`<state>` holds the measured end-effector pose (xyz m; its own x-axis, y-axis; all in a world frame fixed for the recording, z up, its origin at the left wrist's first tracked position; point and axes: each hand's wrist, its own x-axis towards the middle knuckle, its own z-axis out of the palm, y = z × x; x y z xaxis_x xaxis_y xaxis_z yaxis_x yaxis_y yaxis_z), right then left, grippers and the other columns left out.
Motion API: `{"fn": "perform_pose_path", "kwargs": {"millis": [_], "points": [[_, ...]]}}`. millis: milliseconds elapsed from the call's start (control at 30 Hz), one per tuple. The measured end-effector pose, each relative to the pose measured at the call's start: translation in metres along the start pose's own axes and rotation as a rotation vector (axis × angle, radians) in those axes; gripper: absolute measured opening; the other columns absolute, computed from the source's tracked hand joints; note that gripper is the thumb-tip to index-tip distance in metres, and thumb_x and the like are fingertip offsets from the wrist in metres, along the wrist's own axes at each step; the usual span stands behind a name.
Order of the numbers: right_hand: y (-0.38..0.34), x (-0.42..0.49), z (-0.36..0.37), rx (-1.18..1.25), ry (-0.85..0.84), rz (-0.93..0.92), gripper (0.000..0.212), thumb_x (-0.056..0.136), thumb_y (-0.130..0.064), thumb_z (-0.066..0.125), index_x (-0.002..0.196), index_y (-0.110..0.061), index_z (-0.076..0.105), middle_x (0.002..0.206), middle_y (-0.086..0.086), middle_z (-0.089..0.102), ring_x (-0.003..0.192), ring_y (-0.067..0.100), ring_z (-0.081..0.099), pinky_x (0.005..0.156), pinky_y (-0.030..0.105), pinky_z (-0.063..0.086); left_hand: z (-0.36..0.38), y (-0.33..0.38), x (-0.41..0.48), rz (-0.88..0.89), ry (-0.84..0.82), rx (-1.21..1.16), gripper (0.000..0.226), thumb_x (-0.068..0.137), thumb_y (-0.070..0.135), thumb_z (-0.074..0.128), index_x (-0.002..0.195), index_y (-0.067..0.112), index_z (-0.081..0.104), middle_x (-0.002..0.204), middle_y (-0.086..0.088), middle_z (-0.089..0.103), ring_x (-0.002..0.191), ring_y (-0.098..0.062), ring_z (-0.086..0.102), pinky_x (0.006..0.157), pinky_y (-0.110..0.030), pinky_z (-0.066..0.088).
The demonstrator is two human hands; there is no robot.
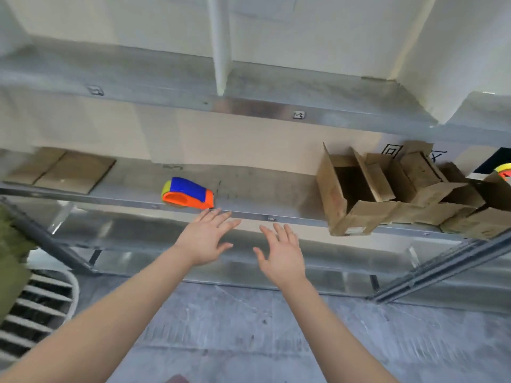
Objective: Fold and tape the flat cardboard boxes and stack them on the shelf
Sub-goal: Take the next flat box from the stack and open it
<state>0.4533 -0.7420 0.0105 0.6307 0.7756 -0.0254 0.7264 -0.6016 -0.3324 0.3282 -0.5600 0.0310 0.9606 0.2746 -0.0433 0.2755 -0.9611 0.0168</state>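
Galvanised metal shelf (262, 186), middle deck, scuffed and bare in the centre. Pale wall (331, 37) behind it. Upper deck (249, 106) above, with a white post (219, 45) standing on it. Grey concrete floor (249, 327) below, scratched.

On the middle deck:
- flat cardboard (63, 171) lying far left, near the back
- tape dispenser (188, 193), blue/orange/yellow, on its side close to the front edge, left of centre
- open boxes (334, 189) bunched at the right, flaps up, packed against each other; the nearest one's lower flaps hang past the front edge
- second dispenser (504, 172) partly cut off by the right frame edge, behind the boxes

Left hand (206, 239): fingers straight and spread, holding nothing, fingertips at the deck's front edge just beside the tape dispenser, not touching it. Right hand (280, 254): same, splayed and empty, slightly lower, short of the front edge, well apart from the boxes.

Room to move: bare deck between the tape dispenser and the boxes, and between the flat cardboard and the tape dispenser. Floor side: white grille (41, 299) and something green (11, 244) at the left, a slanted metal rail (442, 272) at the right. Frame is motion-blurred, so fine detail is unreadable.
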Motion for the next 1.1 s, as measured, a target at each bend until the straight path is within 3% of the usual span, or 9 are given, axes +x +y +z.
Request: {"fn": "perform_pose_path", "kwargs": {"millis": [133,300,567,867,1100], "points": [[-0.109,0.029,0.037,0.037,-0.01,-0.088,0.059,0.095,-0.049,0.046,0.15,-0.031,0.032,0.16,0.006,0.024,0.15,0.025,0.009,0.121,0.042,0.007,0.0,-0.108,-0.06,-0.061,0.02,-0.01,0.064,0.094,0.052,0.047,0.151,0.031,0.026,0.158,0.0,0.025,0.146,-0.021,0.017,0.12,-0.038,0.006],[-0.25,0.064,0.081,0.183,-0.018,-0.151,0.057,0.094,-0.041,0.053,0.147,-0.03,0.038,0.158,0.004,0.029,0.149,0.023,0.015,0.121,0.038,0.013,-0.002,-0.246,-0.122,-0.091,-0.012,0.03,0.064,0.094,0.051,0.048,0.151,0.034,0.023,0.158,0.003,0.025,0.145,-0.018,0.019,0.119,-0.034,0.005],[-0.404,0.137,0.136,0.131,-0.113,-0.243,0.052,0.093,-0.035,0.053,0.144,-0.026,0.042,0.154,0.006,0.035,0.146,0.025,0.02,0.12,0.038,0.015,0.003,-0.423,-0.189,-0.288,-0.022,-0.027,0.064,0.096,0.051,0.043,0.153,0.033,0.019,0.159,0.001,0.022,0.147,-0.019,0.017,0.12,-0.036,0.01],[-0.501,0.253,0.202,0.143,-0.224,-0.211,0.054,0.093,-0.034,0.052,0.145,-0.025,0.039,0.153,0.005,0.034,0.143,0.025,0.025,0.118,0.035,0.021,0.03,-0.575,-0.175,-0.509,-0.001,-0.203,0.062,0.095,0.053,0.043,0.151,0.035,0.023,0.156,0.002,0.029,0.142,-0.019,0.027,0.118,-0.036,0.02],[-0.508,0.301,0.221,0.273,-0.285,0.108,0.059,0.09,-0.029,0.061,0.145,-0.021,0.041,0.145,0.01,0.043,0.133,0.029,0.041,0.109,0.029,0.033,0.048,-0.652,-0.141,-0.688,-0.089,-0.513,0.065,0.095,0.046,0.052,0.15,0.019,0.029,0.156,-0.008,0.028,0.142,-0.028,0.025,0.117,-0.037,0.022]]}}
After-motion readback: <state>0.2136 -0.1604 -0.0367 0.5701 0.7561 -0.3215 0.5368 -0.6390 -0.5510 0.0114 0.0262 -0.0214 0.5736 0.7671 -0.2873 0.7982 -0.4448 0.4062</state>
